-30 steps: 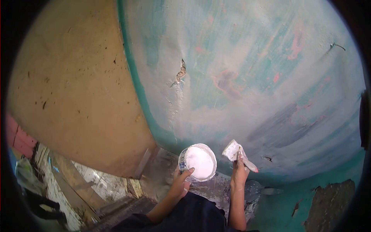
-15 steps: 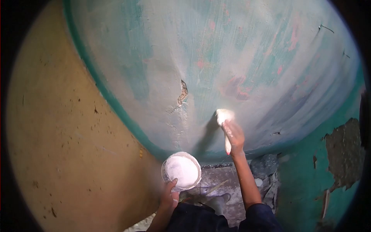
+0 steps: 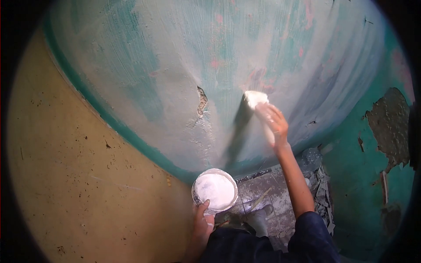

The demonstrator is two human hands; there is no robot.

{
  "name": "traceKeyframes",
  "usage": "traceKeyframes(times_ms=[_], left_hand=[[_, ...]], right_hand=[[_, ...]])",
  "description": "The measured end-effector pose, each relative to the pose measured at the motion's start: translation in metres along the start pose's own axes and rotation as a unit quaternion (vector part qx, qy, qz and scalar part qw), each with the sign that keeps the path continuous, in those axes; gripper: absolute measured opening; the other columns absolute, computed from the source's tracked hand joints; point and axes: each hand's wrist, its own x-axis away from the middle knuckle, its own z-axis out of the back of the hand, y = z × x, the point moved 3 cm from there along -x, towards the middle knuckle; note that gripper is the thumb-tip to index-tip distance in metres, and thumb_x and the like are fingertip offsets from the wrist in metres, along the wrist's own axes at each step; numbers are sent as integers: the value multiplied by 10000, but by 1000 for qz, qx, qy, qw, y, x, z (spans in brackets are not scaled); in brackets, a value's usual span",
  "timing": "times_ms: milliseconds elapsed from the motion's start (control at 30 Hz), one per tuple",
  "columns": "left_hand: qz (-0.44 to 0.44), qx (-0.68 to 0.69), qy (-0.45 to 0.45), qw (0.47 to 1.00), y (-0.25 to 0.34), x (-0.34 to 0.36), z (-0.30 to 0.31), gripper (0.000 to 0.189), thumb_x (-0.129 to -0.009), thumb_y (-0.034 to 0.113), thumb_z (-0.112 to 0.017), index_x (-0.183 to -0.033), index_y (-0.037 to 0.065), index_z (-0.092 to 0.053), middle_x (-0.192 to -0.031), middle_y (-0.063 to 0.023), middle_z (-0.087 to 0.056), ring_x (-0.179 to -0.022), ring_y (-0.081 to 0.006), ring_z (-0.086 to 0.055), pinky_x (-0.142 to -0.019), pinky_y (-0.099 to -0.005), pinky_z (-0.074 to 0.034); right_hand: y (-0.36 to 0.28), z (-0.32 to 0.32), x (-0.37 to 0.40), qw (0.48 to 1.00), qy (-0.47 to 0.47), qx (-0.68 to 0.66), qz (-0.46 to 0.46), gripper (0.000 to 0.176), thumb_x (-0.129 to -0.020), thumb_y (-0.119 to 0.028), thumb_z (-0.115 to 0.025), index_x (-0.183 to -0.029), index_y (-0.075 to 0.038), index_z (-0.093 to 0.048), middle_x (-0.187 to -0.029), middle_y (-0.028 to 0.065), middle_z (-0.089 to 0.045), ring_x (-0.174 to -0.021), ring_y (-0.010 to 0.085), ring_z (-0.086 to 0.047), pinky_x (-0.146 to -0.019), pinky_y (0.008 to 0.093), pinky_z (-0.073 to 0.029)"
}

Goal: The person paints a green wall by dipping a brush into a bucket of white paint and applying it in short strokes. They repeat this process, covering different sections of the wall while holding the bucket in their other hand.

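My right hand [image 3: 272, 121] is closed round the handle of a paintbrush [image 3: 256, 99], whose white, paint-loaded bristles are against the wall [image 3: 175, 65]. That wall is green with streaky whitish paint over it and pink spots showing through. Low in front of me, my left hand [image 3: 203, 220] grips a round bucket [image 3: 233, 182] by its side, the thumb over the rim. White paint [image 3: 215, 190] lies inside the bucket. Left of the brush, a chipped hole [image 3: 201, 101] breaks the wall's surface.
A tan wall [image 3: 87, 188] with dark specks stands to the left. On the right, a green wall [image 3: 346, 179] has a large bare patch [image 3: 389, 127]. Debris [image 3: 323, 193] lies along the floor [image 3: 280, 193] at right, with a thin stick [image 3: 260, 200] near my feet.
My right hand has carried the brush up the wall. The bucket in my left hand sits slightly further right in view, and the camera view has shifted.
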Motion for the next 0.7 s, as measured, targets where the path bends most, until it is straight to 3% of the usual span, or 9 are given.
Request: traceKeyframes(times_ms=[67, 133, 200, 300, 467, 500, 533, 567, 700], left_hand=[[0, 1, -18, 1000, 3, 1, 3, 598, -845, 93, -568, -1402, -1, -374, -1354, -177, -485, -1281, -313, -467, -1087, -501, -377], [8, 1, -10, 1000, 5, 2, 11, 594, -846, 94, -567, -1401, 4, -376, -1352, -173, -487, -1278, -312, -469, -1086, -500, -378], [14, 1, -2, 1000, 8, 4, 13, 590, -847, 94, -567, -1400, 8, -379, -1350, -169, -489, -1276, -311, -471, -1086, -500, -379], [0, 13, 24, 1000, 15, 5, 19, 582, -814, 74, -604, -1362, 11, -418, -1309, -145, -505, -1236, -294, -484, -1049, -475, -395], [-10, 12, 36, 999, 16, 8, 33, 616, -831, 129, -603, -1397, 18, -387, -1355, -149, -489, -1273, -315, -472, -1089, -505, -373], [-9, 14, 34, 999, 17, 9, 30, 616, -831, 129, -603, -1397, 18, -387, -1355, -149, -489, -1273, -315, -472, -1089, -505, -373], [-10, 16, 31, 999, 19, 10, 28, 620, -829, 130, -603, -1399, 20, -386, -1362, -151, -482, -1276, -315, -469, -1090, -509, -372], [-12, 17, 28, 999, 20, 10, 27, 624, -827, 131, -604, -1400, 22, -384, -1369, -152, -476, -1279, -316, -466, -1091, -513, -370], [-10, 22, 12, 1000, 17, 7, 31, 640, -819, 136, -610, -1405, 22, -378, -1377, -155, -470, -1282, -316, -464, -1093, -517, -369]], right_hand=[[8, -24, 35, 1000, -4, -2, 5, 377, -772, -70, -610, -1139, -76, -696, -1157, 85, -681, -1095, 291, -627, -960, 373, -496], [10, -54, 102, 994, -66, -69, -57, 377, -780, -64, -602, -1144, -90, -692, -1163, 78, -678, -1101, 277, -627, -956, 377, -498], [0, -62, 141, 981, -163, -70, -80, 295, -826, -20, -654, -1117, -30, -697, -1154, 144, -674, -1102, 266, -637, -965, 352, -490], [-8, -71, 169, 971, -175, -87, -137, 279, -855, -51, -667, -1131, -21, -682, -1139, 165, -673, -1080, 274, -643, -935, 341, -505], [-26, -60, 139, 955, -8, -149, -256, 304, -889, -110, -659, -1177, -12, -647, -1141, 140, -672, -1065, 245, -640, -914, 318, -506], [-25, -58, 135, 870, 80, -229, -430, 316, -906, -109, -645, -1211, -30, -623, -1166, 133, -652, -1067, 232, -635, -890, 313, -517], [-25, -57, 138, 739, 165, -297, -582, 329, -924, -107, -630, -1245, -48, -599, -1190, 126, -632, -1070, 218, -631, -865, 307, -528], [-28, -55, 136, 662, 197, -358, -629, 345, -952, -150, -603, -1282, -73, -536, -1223, 96, -591, -1078, 186, -606, -865, 299, -531], [-26, -45, 125, 589, 247, -386, -666, 224, -966, -203, -588, -1146, -101, -503, -1170, 59, -576, -1082, 158, -579, -852, 285, -525]])
